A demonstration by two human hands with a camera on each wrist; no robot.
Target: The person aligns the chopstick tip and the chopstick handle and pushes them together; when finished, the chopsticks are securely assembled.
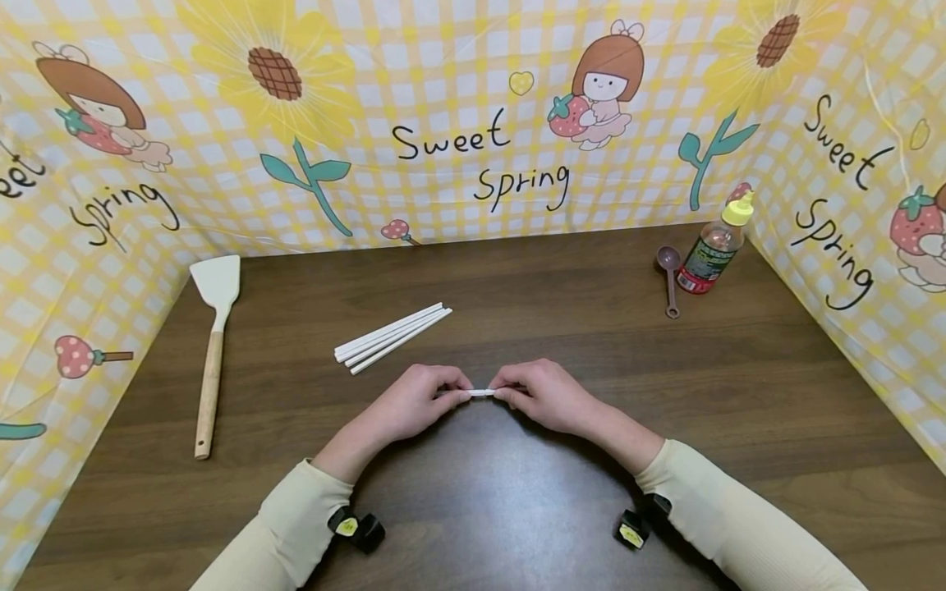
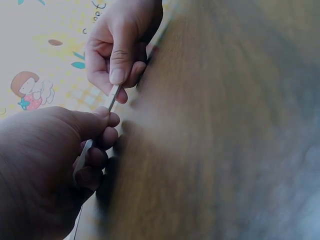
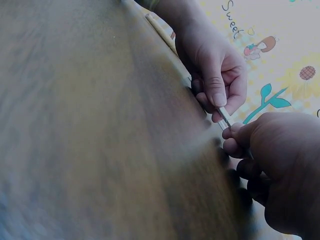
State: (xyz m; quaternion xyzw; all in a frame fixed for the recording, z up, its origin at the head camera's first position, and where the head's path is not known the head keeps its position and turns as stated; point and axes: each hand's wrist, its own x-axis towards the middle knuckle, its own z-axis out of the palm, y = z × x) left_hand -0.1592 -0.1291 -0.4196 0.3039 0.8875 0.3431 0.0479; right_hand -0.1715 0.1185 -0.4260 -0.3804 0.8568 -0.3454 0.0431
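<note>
Both hands meet at the middle of the table, holding a thin white stick (image 1: 482,392) level between them. My left hand (image 1: 414,404) pinches its left part between thumb and fingers. From the other side, my right hand (image 1: 550,396) grips the right part the same way. Only a short length shows between the fingertips; the fingers cover the rest. In the right wrist view a second pale strip lies beside the stick (image 3: 226,116), and I cannot tell whether it is a separate stick. Beyond the left hand lies a small bundle of white sticks (image 1: 392,336).
A white spatula (image 1: 210,369) with a wooden handle lies at the left. At the back right stands a bottle (image 1: 713,250) with a yellow cap, beside a brown measuring spoon (image 1: 668,275). Patterned cloth (image 1: 458,90) walls the wooden table (image 1: 554,287) at the back and sides.
</note>
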